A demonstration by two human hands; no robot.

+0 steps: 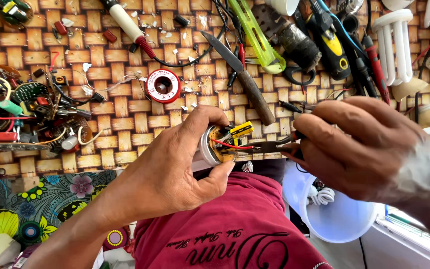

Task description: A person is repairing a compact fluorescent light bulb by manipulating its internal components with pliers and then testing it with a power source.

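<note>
My left hand [175, 172] grips the opened white lamp base [214, 145], circuit board bared, while my right fingers [334, 144] squeeze dark needle-nose pliers [267, 146] onto its red wire [231, 146], not yet freed.

A yellow part [241, 129] and red wire [231, 146] show against the tan woven mat [125, 107].

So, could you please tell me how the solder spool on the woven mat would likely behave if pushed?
The solder spool lies flat on one flange, so it would probably slide, not roll. Tipped on edge, its round rims would likely roll. The woven mat is ridged and may snag it.
</note>
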